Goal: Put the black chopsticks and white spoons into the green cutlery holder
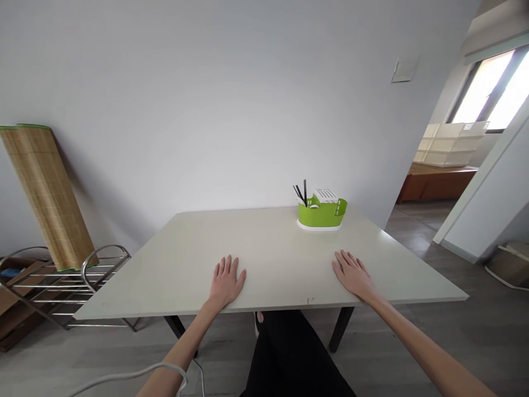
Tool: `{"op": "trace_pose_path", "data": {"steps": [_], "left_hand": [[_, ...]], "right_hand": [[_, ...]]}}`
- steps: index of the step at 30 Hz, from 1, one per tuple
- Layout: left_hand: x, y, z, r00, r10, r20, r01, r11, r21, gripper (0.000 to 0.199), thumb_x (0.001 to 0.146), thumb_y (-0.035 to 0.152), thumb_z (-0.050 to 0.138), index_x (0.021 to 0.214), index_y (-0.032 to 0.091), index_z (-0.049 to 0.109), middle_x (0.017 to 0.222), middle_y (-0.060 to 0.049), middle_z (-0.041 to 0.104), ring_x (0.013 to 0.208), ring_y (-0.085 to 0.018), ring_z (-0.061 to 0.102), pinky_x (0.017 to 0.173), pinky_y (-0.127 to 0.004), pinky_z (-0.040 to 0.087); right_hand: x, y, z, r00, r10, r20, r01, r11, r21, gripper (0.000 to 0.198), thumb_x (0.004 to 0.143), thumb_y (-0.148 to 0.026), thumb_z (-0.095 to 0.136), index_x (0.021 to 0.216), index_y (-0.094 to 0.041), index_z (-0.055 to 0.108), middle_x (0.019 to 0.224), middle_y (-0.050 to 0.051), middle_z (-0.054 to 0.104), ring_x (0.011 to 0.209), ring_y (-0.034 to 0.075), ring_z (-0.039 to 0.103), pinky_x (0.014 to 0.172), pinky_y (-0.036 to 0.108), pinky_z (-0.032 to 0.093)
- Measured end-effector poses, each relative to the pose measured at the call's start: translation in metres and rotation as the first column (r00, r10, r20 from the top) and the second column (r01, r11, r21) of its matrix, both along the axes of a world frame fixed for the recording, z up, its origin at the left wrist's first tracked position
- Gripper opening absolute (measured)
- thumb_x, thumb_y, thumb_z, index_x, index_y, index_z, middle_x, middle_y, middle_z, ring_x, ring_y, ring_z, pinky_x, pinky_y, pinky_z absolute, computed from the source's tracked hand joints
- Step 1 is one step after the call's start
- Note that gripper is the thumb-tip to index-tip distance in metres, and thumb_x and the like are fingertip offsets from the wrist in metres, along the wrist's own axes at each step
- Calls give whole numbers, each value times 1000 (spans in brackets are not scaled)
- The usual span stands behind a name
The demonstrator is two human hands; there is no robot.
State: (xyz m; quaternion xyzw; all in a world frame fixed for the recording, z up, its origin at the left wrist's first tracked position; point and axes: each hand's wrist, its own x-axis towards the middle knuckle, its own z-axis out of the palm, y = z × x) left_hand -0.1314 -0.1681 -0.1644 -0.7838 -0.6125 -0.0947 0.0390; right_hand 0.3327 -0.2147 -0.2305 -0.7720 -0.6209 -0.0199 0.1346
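Note:
My left hand (226, 282) lies flat on the front part of a pale table (273, 242), its fingers slightly spread and holding nothing. Further right, my right hand (352, 273) also rests palm down on the tabletop, fingers stretched out. Behind and left of that hand, near the wall, a green utensil holder (319, 215) with a white base stands upright. Several black sticks, apparently chopsticks (305, 193), lean out of its left end. A white slotted piece (325, 196) sits on its top. Neither hand touches the holder.
A metal rack (103, 270) stands left of the table, with a rolled bamboo mat (52, 198) leaning on the wall. A white cable (132, 375) crosses my left forearm. At the right are a doorway, white storage boxes (450, 144) and a window.

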Motion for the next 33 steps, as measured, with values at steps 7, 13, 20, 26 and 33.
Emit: {"op": "trace_pose_path", "data": {"steps": [7, 13, 20, 26, 33], "left_hand": [[0, -1, 2, 1000, -11, 11, 11, 1000, -7, 78, 105, 63, 24, 164, 15, 39, 174, -15, 29, 163, -34, 21, 130, -52, 18], [-1, -1, 3, 1000, -16, 20, 17, 1000, -19, 79, 104, 64, 23, 164, 15, 39, 174, -15, 28, 163, -34, 20, 130, -52, 19], [-1, 0, 3, 1000, -18, 12, 18, 1000, -5, 78, 104, 63, 24, 164, 15, 40, 173, -15, 29, 162, -35, 21, 129, -52, 19], [1, -2, 6, 1000, -11, -4, 11, 999, -32, 80, 105, 63, 22, 165, 13, 38, 175, -15, 26, 163, -34, 19, 130, -51, 17], [0, -1, 6, 1000, -19, 2, 19, 1000, -21, 80, 105, 64, 22, 165, 14, 38, 174, -15, 28, 163, -34, 20, 130, -51, 18]], "right_hand": [[0, 0, 0, 1000, -2, -7, 2, 1000, 10, 69, 107, -53, 21, 162, -18, 45, 172, 8, 36, 160, 28, 29, 130, 47, 20], [0, -2, 1, 1000, 2, -17, -2, 1000, 13, 69, 107, -54, 20, 162, -18, 44, 173, 8, 35, 161, 28, 28, 129, 47, 21], [0, -2, 2, 1000, -3, -15, 3, 1000, 15, 68, 107, -52, 21, 162, -20, 45, 172, 8, 37, 160, 27, 29, 129, 48, 21], [-1, -2, 4, 1000, -3, -3, 3, 1000, 7, 67, 108, -50, 22, 161, -18, 46, 172, 9, 37, 160, 28, 30, 130, 47, 20], [-1, -2, 5, 1000, -6, 0, 6, 1000, 7, 67, 108, -50, 22, 161, -17, 47, 171, 8, 38, 159, 28, 31, 129, 47, 21]]}}
